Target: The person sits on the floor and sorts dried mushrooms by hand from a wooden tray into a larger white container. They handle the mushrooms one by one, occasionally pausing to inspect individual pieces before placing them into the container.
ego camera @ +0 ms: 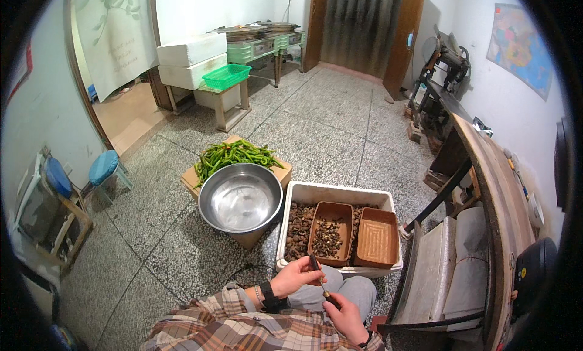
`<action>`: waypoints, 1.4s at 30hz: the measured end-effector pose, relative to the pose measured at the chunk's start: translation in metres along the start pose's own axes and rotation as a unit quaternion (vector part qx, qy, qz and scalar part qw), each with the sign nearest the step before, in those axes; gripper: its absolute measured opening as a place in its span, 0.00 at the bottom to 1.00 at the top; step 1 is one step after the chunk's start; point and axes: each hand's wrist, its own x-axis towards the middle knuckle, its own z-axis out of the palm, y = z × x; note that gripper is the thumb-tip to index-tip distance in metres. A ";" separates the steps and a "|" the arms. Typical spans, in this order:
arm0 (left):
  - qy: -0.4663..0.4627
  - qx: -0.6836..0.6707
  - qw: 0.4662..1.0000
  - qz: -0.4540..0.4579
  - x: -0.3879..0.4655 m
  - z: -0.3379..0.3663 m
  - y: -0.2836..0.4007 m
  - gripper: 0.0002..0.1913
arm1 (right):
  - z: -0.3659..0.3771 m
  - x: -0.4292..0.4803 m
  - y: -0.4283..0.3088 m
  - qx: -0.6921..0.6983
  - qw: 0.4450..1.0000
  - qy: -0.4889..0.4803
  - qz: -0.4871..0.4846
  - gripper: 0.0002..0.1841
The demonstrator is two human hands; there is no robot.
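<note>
Both of my hands meet above my knees, just in front of a white foam box (341, 189). A small tool with a dark handle and a thin metal shaft (324, 288) spans them. My right hand (347, 318) grips its handle. Between the fingers of my left hand (298, 278) is a short dark cylindrical piece at the shaft's other end; its kind is unclear. Inside the box lie brown shell-like pieces (297, 230), a brown tray (320, 207) with small dark and yellowish bits, and a second brown tray (377, 237) with a ridged bottom.
A steel basin (241, 198) and a heap of green peppers (232, 155) rest on a cardboard box (284, 171) ahead to the left. A wooden table (505, 196) stands at right. Further off are a blue stool (104, 168) and a green basket (226, 77).
</note>
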 end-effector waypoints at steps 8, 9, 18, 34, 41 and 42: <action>-0.012 0.038 0.999 -0.012 -0.004 0.006 -0.022 0.10 | 0.002 0.005 0.003 -0.094 0.980 0.103 -0.143 0.18; -0.010 0.040 0.999 -0.013 -0.005 0.007 -0.021 0.11 | 0.002 0.005 0.005 -0.058 0.988 0.096 -0.107 0.17; 0.022 0.013 0.999 -0.020 -0.002 0.005 -0.022 0.09 | 0.000 0.015 0.017 0.167 0.986 0.008 0.010 0.15; 0.019 -0.016 0.997 -0.067 -0.003 0.016 -0.010 0.10 | 0.000 0.011 0.004 0.182 0.978 0.098 0.015 0.12; 0.017 -0.039 0.997 -0.072 0.000 0.019 -0.007 0.10 | -0.008 0.017 0.001 0.277 0.957 0.057 0.069 0.12; 0.025 -0.039 0.996 -0.079 0.000 0.021 -0.005 0.10 | -0.007 0.016 -0.001 0.253 0.963 0.070 0.058 0.12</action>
